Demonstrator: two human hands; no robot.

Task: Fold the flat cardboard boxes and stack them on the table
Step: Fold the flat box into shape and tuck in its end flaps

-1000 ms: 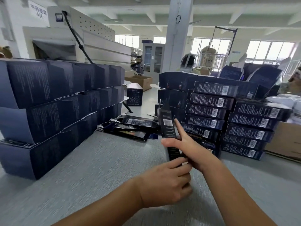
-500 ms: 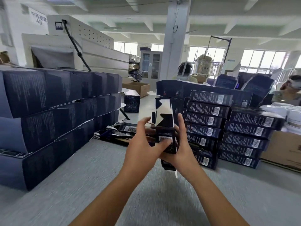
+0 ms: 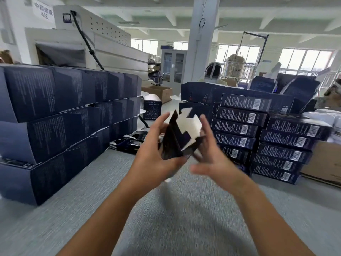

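Your left hand is gripping a half-opened box above the table. Your right hand is spreading wide beside it, contact blurred. Its flaps are standing unfolded. Many folded boxes are sitting stacked rightward, while flat boxes are waiting behind.

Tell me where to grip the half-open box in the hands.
Take the box by its long dark side walls, under the flaps, left hand from the left, right hand from the right. It stands upright, half open, white flaps splayed on top, so only the walls look firm.
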